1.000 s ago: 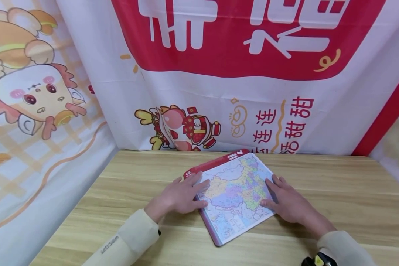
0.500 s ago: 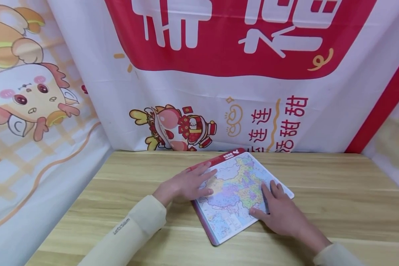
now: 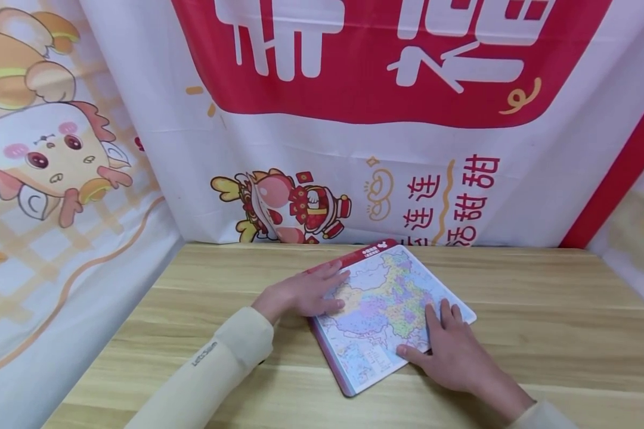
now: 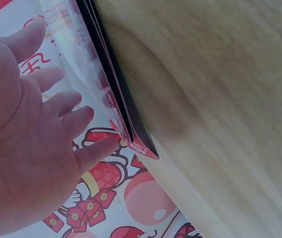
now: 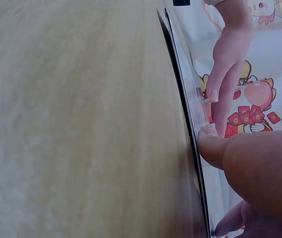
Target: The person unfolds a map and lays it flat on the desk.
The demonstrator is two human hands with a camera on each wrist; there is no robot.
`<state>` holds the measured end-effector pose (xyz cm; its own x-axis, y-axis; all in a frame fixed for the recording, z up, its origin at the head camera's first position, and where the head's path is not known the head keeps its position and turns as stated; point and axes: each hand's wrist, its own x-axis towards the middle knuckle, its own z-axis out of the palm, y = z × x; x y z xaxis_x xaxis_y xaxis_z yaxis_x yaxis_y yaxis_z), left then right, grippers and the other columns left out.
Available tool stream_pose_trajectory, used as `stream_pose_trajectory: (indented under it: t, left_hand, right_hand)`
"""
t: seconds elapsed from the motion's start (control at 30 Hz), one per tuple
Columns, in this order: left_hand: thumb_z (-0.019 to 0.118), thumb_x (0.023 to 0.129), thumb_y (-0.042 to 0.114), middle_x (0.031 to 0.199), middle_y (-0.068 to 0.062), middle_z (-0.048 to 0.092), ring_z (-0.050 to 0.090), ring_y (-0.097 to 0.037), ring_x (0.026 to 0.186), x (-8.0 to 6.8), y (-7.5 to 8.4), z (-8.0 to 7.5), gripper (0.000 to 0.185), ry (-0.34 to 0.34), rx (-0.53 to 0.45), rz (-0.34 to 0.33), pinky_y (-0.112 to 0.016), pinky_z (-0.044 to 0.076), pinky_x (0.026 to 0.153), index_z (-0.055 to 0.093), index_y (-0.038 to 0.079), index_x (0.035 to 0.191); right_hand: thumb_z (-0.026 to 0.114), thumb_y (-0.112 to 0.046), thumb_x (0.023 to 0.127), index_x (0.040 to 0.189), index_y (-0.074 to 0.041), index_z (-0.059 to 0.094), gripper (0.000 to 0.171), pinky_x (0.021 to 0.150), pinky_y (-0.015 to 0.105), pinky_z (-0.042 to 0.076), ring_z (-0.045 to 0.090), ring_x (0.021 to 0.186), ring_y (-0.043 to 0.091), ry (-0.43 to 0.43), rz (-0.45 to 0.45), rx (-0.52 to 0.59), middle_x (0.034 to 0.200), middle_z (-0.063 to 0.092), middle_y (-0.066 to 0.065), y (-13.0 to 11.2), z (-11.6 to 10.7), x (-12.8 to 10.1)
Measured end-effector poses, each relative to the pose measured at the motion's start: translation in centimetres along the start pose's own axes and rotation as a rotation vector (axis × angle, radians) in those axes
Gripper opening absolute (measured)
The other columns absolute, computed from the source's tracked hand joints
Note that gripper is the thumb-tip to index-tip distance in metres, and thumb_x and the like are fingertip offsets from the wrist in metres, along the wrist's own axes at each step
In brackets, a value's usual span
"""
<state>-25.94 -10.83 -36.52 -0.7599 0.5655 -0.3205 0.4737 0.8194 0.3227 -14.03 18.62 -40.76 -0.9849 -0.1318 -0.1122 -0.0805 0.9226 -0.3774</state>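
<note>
A flat rectangular map board, with a coloured map of China and a red title strip, lies turned at an angle on the wooden table. In the left wrist view the board shows edge-on, with dark layers slightly parted at one corner. My left hand rests at its upper-left side, fingers spread over the red strip and the map. My right hand touches its lower-right part, fingertips on the map and thumb by the near edge. In the right wrist view the right thumb presses close to the board's rim.
The wooden table runs back to a white and red printed cloth hanging behind it. A second patterned cloth hangs along the left side. Pale sleeves cover both forearms.
My right hand has slid from the board's right edge toward its near edge, uncovering the right corner. My left hand has shifted slightly forward along the upper-left side.
</note>
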Motion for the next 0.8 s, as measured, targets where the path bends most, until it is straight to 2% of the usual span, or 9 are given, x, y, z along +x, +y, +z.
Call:
stream_pose_trajectory:
  t: [0.3,0.57,0.8]
  left_hand:
    - [0.056,0.106,0.051,0.182,0.003,0.007,0.004,-0.024,0.17,0.1,0.1,0.1,0.077,-0.06,-0.011,-0.032,-0.059,0.017,0.135,0.02,0.032,0.171]
    - [0.06,0.104,0.051,0.182,0.004,0.01,0.007,-0.023,0.17,-0.1,0.0,0.3,0.077,-0.068,0.028,-0.063,-0.06,0.021,0.134,0.025,0.033,0.17]
    - [0.06,0.104,0.052,0.182,0.005,0.009,0.006,-0.023,0.17,-0.2,-0.1,0.7,0.077,-0.081,0.002,-0.075,-0.061,0.022,0.133,0.025,0.035,0.17]
  right_hand:
    - [0.062,-0.077,0.092,0.161,0.012,0.029,0.117,0.122,0.078,0.024,0.014,0.155,0.066,0.019,-0.003,-0.004,0.167,0.013,0.046,0.1,0.3,0.0]
    - [0.061,-0.078,0.091,0.162,0.012,0.026,0.12,0.123,0.077,0.023,0.012,0.156,0.064,0.009,-0.01,0.013,0.169,0.009,0.044,0.2,0.3,0.3]
    - [0.065,-0.076,0.09,0.162,0.012,0.026,0.12,0.123,0.076,0.024,0.01,0.157,0.064,0.011,-0.032,0.023,0.17,0.01,0.042,1.1,0.2,0.7]
